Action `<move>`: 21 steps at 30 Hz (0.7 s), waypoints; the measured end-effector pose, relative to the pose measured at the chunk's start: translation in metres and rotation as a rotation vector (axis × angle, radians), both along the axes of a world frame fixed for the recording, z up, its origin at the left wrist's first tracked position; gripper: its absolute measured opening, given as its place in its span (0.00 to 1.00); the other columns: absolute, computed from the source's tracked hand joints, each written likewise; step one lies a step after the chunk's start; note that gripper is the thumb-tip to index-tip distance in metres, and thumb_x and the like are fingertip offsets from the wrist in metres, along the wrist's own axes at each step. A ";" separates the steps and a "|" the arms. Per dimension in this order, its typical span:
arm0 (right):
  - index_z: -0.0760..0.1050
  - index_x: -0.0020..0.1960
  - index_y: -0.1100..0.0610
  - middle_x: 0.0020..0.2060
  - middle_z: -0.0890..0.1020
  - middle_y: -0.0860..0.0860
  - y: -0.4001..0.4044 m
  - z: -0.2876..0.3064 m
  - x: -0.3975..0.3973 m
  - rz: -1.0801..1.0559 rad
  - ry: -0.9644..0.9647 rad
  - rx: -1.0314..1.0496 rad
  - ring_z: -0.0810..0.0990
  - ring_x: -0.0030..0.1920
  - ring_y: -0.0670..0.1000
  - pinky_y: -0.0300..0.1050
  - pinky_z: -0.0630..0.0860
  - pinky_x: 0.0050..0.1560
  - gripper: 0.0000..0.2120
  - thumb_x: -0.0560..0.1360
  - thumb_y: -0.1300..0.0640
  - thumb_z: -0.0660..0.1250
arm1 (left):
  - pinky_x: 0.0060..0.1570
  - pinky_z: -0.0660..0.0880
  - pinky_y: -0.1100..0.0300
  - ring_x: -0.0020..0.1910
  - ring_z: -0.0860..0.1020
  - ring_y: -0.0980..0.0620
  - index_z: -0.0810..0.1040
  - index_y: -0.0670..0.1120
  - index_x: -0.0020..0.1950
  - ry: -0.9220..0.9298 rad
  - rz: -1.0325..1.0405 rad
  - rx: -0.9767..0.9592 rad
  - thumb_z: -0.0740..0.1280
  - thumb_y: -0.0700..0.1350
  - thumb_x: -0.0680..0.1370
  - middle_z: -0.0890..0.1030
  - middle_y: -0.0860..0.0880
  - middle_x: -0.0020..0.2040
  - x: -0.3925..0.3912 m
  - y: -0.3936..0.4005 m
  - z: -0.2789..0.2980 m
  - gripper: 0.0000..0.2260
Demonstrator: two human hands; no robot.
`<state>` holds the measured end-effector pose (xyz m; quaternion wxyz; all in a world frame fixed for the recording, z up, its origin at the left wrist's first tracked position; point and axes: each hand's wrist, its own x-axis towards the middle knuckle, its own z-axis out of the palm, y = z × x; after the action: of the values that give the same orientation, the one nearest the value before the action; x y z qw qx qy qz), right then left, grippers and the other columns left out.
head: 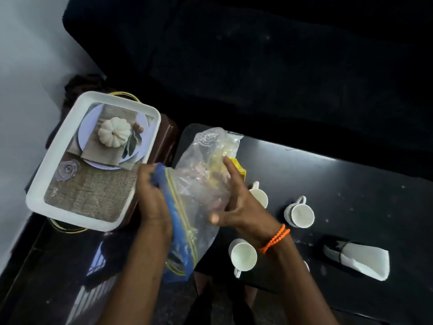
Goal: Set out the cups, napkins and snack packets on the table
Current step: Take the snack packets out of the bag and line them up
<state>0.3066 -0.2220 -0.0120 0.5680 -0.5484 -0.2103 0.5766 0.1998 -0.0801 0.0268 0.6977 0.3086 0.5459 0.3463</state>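
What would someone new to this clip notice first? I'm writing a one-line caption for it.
First, the clear zip bag at centre, gripped at its blue edge by the left hand, with the right hand against its side, fingers extended. Next, the white tray with a pumpkin picture, to the left of the bag. On the black table at right stand white cups, with a folded white napkin near the right edge.

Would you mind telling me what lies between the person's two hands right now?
In the head view, the clear zip bag lies between them: the left hand grips its blue-edged mouth, and the right hand rests open against its side.
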 end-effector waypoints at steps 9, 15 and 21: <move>0.83 0.52 0.64 0.44 0.88 0.56 -0.029 0.005 0.055 -0.608 -0.041 -0.052 0.86 0.44 0.51 0.46 0.83 0.48 0.15 0.69 0.78 0.72 | 0.58 0.69 0.70 0.57 0.77 0.53 0.82 0.49 0.50 0.445 -0.591 0.707 0.66 0.59 0.75 0.77 0.51 0.56 0.061 -0.060 -0.014 0.15; 0.76 0.63 0.70 0.52 0.83 0.63 -0.061 0.009 0.088 -0.831 0.485 0.062 0.83 0.50 0.59 0.51 0.84 0.48 0.19 0.73 0.75 0.67 | 0.78 0.67 0.40 0.77 0.72 0.46 0.68 0.54 0.80 -0.048 -0.683 0.230 0.70 0.67 0.75 0.72 0.47 0.79 0.089 -0.099 -0.041 0.36; 0.83 0.40 0.62 0.33 0.86 0.54 -0.113 0.005 0.092 -0.711 -0.095 -0.350 0.84 0.32 0.48 0.38 0.80 0.31 0.16 0.74 0.77 0.62 | 0.61 0.80 0.57 0.65 0.82 0.54 0.77 0.62 0.70 -0.085 -0.848 0.253 0.81 0.63 0.67 0.83 0.55 0.67 0.144 -0.160 -0.043 0.32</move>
<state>0.3990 -0.3351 -0.0071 0.6198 -0.7016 0.0677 0.3451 0.3440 -0.2405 -0.0163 0.7567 0.5737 0.2952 0.1059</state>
